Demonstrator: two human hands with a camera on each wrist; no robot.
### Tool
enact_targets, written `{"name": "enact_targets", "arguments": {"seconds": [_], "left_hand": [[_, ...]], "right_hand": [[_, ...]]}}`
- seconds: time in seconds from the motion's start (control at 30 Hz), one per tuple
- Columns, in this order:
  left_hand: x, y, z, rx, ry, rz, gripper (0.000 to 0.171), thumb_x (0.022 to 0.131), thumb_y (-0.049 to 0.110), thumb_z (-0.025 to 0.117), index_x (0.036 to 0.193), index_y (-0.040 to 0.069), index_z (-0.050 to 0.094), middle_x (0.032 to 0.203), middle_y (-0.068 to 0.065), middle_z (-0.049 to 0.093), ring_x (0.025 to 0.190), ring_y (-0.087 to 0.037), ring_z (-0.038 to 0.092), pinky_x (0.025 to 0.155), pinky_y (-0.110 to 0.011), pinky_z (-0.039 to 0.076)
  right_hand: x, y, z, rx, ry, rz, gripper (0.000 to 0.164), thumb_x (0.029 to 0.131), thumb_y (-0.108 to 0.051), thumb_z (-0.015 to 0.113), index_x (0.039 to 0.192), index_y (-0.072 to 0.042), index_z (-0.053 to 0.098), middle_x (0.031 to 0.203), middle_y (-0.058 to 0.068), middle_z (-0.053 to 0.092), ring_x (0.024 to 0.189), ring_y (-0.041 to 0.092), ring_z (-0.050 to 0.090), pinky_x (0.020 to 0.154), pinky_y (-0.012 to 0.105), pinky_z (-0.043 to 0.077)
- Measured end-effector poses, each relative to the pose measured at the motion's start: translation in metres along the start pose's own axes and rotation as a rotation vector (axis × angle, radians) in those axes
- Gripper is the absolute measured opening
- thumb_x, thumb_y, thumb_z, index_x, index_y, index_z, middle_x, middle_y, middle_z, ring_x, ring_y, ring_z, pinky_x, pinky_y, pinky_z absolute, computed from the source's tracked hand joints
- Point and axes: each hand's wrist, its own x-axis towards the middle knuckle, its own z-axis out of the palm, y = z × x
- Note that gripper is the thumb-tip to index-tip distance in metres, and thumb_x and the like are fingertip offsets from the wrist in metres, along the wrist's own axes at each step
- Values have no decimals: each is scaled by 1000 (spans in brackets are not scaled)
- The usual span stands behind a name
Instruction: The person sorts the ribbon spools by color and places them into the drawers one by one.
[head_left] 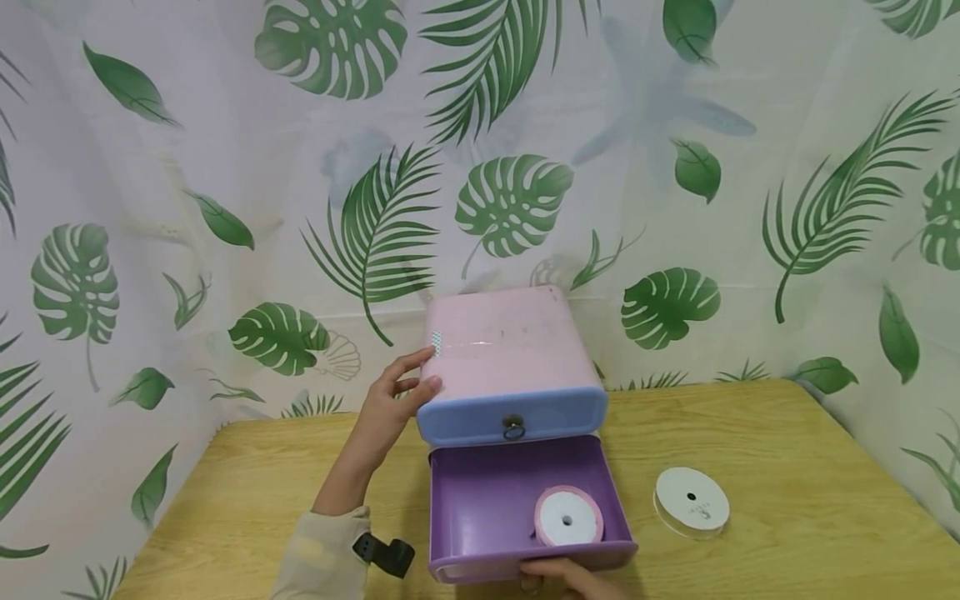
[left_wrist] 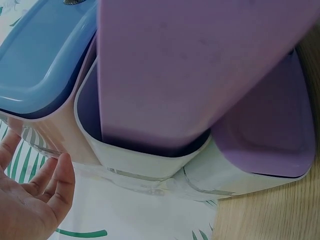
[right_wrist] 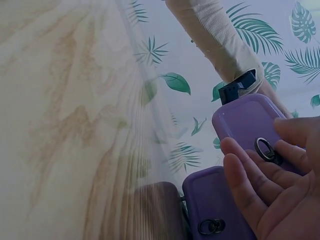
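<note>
A small chest of stacked drawers stands on the table, its pink upper casing fronted by a blue drawer. Below that, a purple drawer is pulled well out. A pink-edged spool with a white face lies inside it, towards the front right. My left hand rests against the pink casing's left side, thumb and fingertips touching it. At the purple drawer's front is my right hand; in the right wrist view its extended fingers lie beside the metal ring pull.
A white spool lies on the wooden table, right of the drawer. Another purple drawer with a ring pull is lower in the stack. A leaf-print cloth hangs behind the table.
</note>
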Motion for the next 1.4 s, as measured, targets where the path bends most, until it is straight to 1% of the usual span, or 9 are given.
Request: {"name": "enact_targets", "arguments": {"seconds": [0.1, 0.2, 0.3, 0.4, 0.53, 0.63, 0.9, 1.17, 1.4], "left_hand": [[-1, -1, 0, 3, -1, -5, 52, 92, 27, 62, 142, 24, 48, 148, -8, 38, 127, -31, 46, 90, -39, 52], [-1, -1, 0, 7, 1, -8, 52, 92, 27, 62, 142, 25, 48, 147, -8, 39, 126, -30, 46, 90, -39, 52], [-1, -1, 0, 9, 2, -12, 52, 92, 28, 62, 142, 27, 48, 147, -7, 40, 126, -30, 47, 91, -40, 52], [-2, -1, 0, 8, 0, -13, 52, 92, 29, 62, 141, 28, 48, 147, -6, 40, 126, -30, 47, 91, -40, 52], [-2, 0, 0, 2, -7, -8, 52, 92, 28, 62, 142, 28, 47, 147, -6, 39, 125, -29, 47, 91, -40, 52], [-2, 0, 0, -4, -16, -3, 52, 92, 27, 62, 142, 28, 47, 148, -6, 38, 125, -29, 47, 91, -39, 52], [-2, 0, 1, -3, -22, 0, 52, 92, 27, 62, 142, 28, 47, 148, -6, 38, 125, -29, 47, 90, -38, 52], [-2, 1, 1, -1, -13, -9, 52, 92, 27, 62, 142, 27, 48, 147, -6, 39, 125, -29, 47, 89, -38, 52], [1, 1, 0, 7, -3, -18, 51, 92, 28, 61, 142, 27, 48, 147, -6, 40, 126, -29, 47, 91, -40, 52]], "right_hand": [[0, 3, 1, 93, 17, -18, 55, 94, 7, 46, 138, -25, 51, 123, -21, 55, 90, -7, 55, 72, 16, 48], [0, 5, 4, 138, 74, -28, 52, 96, 8, 44, 134, -25, 56, 118, -21, 60, 89, -7, 58, 73, 15, 48], [1, 6, 8, 86, 160, -68, 45, 95, 11, 44, 130, -13, 60, 113, -11, 67, 101, -6, 59, 80, 16, 50], [4, 5, 12, 23, 256, -75, 35, 94, 12, 45, 123, 0, 62, 108, -8, 70, 100, -6, 60, 78, 17, 51], [8, 0, 15, 31, 326, -1, 25, 96, 8, 46, 117, 15, 57, 105, -12, 69, 90, -3, 63, 74, 21, 55], [12, -6, 14, 67, 348, 34, 26, 97, 4, 47, 117, 19, 53, 102, -14, 68, 80, 1, 65, 69, 25, 57], [24, -15, 10, 94, 351, -30, 28, 97, 3, 48, 117, 22, 49, 105, -16, 68, 77, 3, 67, 67, 29, 58], [40, -28, -2, -26, 440, 133, 31, 96, -5, 53, 120, 16, 55, 100, 27, 66, 71, 3, 63, 67, 27, 57], [56, -33, -12, -76, 475, 227, 29, 96, -8, 56, 121, 7, 59, 103, 25, 67, 73, 5, 62, 70, 25, 56]]}}
